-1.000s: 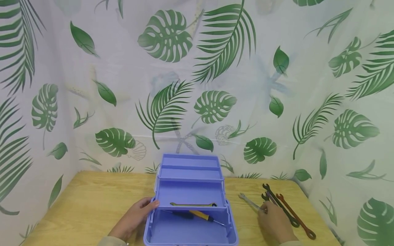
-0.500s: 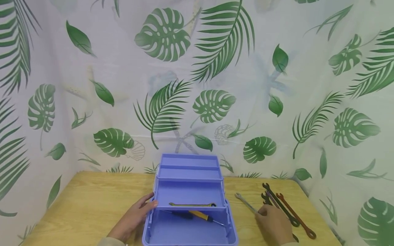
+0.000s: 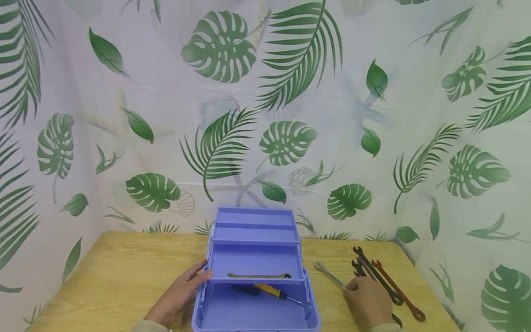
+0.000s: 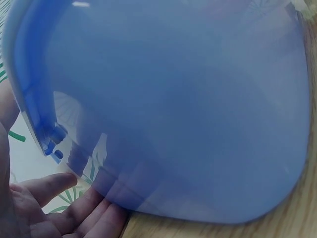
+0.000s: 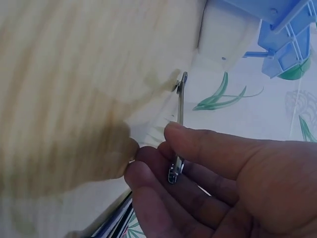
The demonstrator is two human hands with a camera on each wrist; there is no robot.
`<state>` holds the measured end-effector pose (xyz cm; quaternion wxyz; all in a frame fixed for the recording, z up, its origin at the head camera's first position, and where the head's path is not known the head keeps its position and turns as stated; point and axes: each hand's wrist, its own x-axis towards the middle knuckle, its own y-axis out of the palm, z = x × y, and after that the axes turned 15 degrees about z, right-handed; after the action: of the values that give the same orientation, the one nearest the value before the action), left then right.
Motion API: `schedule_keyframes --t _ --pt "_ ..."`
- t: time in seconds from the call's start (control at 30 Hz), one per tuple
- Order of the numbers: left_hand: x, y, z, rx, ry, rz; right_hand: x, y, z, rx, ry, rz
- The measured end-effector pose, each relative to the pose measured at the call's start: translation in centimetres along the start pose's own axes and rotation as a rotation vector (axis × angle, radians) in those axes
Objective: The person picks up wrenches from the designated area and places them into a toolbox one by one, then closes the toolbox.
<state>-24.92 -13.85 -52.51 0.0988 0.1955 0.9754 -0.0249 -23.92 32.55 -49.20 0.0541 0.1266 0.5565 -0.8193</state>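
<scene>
A blue toolbox (image 3: 257,318) stands open at the table's front, its stepped trays raised at the back. My left hand (image 3: 180,295) holds its left side, thumb at the tray edge and fingers against the outer wall, as the left wrist view shows. A yellowish combination wrench (image 3: 259,276) lies in the lowest tray. Beneath, in the box, lies a screwdriver with a yellow and black handle (image 3: 269,290), beside a dark tool (image 3: 245,289), partly hidden. Right of the box, my right hand (image 3: 369,297) pinches a silver combination wrench (image 5: 181,106) between thumb and fingers.
Beyond my right hand lie several loose wrenches, among them a black wrench (image 3: 379,279) and a reddish wrench (image 3: 400,293). The hand partly covers some. A leaf-print curtain (image 3: 249,152) hangs behind and beside the wooden table (image 3: 137,267).
My right hand has shifted slightly left with the silver wrench, whose open end is nearer the toolbox. A dark wrench end now shows below that hand. The left hand stays on the toolbox.
</scene>
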Motion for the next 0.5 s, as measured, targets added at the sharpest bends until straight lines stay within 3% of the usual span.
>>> schedule_keyframes --t 0.3,0.5 --pt "-0.10 -0.29 0.10 -0.005 0.028 0.048 0.39 0.26 -0.60 0.065 0.000 -0.022" --pt "-0.06 -0.44 0.01 0.010 0.025 0.050 0.71 0.20 -0.60 0.087 -0.044 -0.126"
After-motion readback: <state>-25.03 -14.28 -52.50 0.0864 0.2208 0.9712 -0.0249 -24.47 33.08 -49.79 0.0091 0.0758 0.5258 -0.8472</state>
